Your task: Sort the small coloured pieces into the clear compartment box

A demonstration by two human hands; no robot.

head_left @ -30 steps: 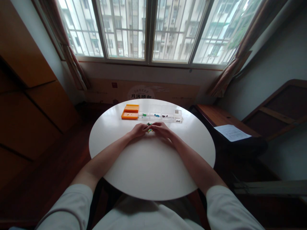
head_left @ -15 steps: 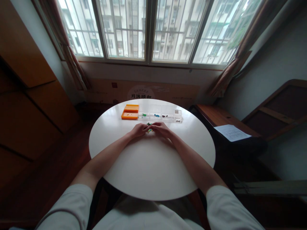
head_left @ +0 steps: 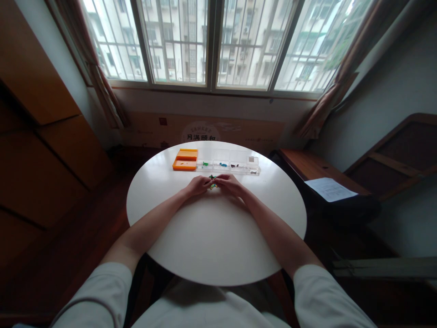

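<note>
My left hand [head_left: 199, 185] and my right hand [head_left: 229, 181] meet fingertip to fingertip over the white round table [head_left: 215, 246]. Both sets of fingers are closed in a pinch; whatever lies in them is too small to make out. Under and between them sits a pile of tiny coloured pieces [head_left: 214, 186], yellow, green, blue and dark, partly hidden by the fingers. Just beyond, an orange box [head_left: 185, 165] stands open with a few specks inside. To its right runs a row of clear plastic boxes [head_left: 209, 169] holding green, blue, dark and whitish pieces, sorted by colour.
Behind the table, a long printed cardboard box [head_left: 239, 130] leans below the barred window [head_left: 180, 45]. On the right, a paper sheet [head_left: 330, 189] lies at the end of a wooden bench [head_left: 317, 171]. Wooden cabinets [head_left: 51, 155] line the left side.
</note>
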